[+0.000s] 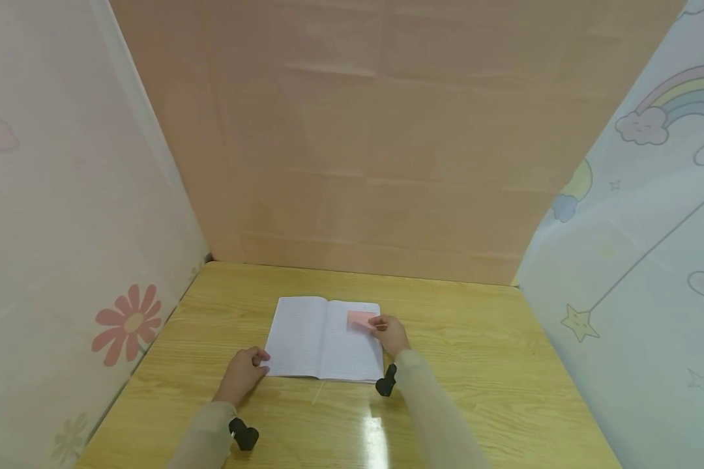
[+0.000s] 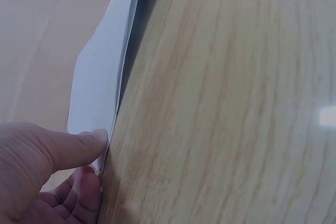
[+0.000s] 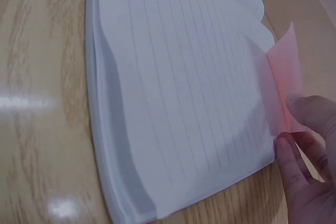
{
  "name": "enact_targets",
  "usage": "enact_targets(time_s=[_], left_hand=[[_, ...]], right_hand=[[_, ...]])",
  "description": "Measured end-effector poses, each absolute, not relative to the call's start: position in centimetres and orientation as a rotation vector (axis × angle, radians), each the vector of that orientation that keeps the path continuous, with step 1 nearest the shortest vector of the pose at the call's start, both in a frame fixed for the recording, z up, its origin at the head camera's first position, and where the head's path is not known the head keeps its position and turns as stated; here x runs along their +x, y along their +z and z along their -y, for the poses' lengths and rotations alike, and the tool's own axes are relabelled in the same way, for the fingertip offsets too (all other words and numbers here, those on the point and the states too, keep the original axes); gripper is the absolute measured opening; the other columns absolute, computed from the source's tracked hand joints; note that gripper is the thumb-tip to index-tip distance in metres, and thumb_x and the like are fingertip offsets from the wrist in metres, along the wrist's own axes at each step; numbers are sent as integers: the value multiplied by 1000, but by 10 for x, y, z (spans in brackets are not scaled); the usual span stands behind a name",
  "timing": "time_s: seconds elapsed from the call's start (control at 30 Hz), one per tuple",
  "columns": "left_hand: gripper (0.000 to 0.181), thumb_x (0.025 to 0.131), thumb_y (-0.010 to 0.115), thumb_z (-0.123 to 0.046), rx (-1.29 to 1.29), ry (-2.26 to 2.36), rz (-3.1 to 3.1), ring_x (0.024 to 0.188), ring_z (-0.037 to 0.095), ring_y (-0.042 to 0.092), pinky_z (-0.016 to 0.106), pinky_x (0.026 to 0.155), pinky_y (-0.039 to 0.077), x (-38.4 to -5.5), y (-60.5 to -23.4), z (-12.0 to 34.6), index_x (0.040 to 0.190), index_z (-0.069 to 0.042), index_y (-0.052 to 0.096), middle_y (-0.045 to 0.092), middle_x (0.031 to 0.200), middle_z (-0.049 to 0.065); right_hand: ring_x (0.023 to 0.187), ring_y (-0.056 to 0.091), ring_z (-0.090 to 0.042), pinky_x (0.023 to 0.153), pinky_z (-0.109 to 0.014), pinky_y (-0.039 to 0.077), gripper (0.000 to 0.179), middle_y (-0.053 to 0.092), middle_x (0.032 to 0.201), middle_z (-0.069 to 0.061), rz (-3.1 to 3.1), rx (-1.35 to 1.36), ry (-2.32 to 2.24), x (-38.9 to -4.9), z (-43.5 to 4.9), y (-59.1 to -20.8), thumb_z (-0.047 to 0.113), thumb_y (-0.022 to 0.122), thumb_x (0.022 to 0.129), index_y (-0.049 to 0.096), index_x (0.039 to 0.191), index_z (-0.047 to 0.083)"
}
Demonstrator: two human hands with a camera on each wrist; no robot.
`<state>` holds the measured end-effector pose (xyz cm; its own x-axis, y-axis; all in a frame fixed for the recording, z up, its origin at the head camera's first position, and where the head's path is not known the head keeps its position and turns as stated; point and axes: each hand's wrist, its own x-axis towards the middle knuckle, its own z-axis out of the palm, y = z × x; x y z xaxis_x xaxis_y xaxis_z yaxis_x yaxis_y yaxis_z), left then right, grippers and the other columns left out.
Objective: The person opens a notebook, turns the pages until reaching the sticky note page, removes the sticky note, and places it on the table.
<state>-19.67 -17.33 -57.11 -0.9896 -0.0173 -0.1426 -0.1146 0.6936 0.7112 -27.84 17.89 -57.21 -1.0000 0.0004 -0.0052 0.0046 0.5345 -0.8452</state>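
Note:
An open lined notebook (image 1: 296, 335) lies on the wooden table with its pages facing up. At its lower left corner, my left hand (image 1: 242, 376) holds the edge; the thumb (image 2: 86, 148) lies on the page and the other fingers are curled at the edge below. My right hand (image 1: 392, 335) pinches a pink sticky note (image 1: 359, 318) between thumb and fingers, over the upper part of the right page. In the right wrist view the note (image 3: 286, 80) is bent, one part standing up from the page near the notebook's outer edge.
The wooden table (image 1: 475, 345) extends around the notebook on all sides. Behind it rises a brown paper-like backdrop (image 1: 364, 143). Printed sheets stand at the left (image 1: 64, 228) and right (image 1: 633, 260). A black device (image 1: 244, 434) sits at the left wrist, another (image 1: 386, 381) at the right.

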Motion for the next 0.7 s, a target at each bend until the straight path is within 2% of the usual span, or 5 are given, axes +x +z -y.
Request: enact_targets(time_s=[0.17, 0.37, 0.7], left_hand=[[16, 83, 70, -1, -108, 1187, -2779, 86, 23, 54, 45, 78, 47, -197, -572, 173, 99, -4, 68, 60, 93, 10], [16, 83, 71, -1, -109, 1183, -2788, 86, 23, 54, 44, 78, 47, -197, -571, 171, 98, -5, 68, 60, 92, 9], [16, 83, 70, -1, -146, 1165, -2774, 86, 24, 54, 45, 79, 47, -197, -568, 171, 99, -4, 68, 60, 93, 10]], right_hand=[[100, 63, -27, 81, -38, 52, 10, 68, 107, -10, -2778, -20, -1505, -280, -181, -578, 6, 67, 89, 72, 98, 8], [99, 63, -28, 80, -40, 53, 9, 68, 108, -11, -2789, -42, -1502, -281, -183, -581, 6, 67, 88, 73, 94, 10], [95, 64, -26, 81, -41, 52, 7, 70, 98, -8, -2782, -36, -1523, -285, -184, -582, 6, 66, 89, 72, 90, 9]])
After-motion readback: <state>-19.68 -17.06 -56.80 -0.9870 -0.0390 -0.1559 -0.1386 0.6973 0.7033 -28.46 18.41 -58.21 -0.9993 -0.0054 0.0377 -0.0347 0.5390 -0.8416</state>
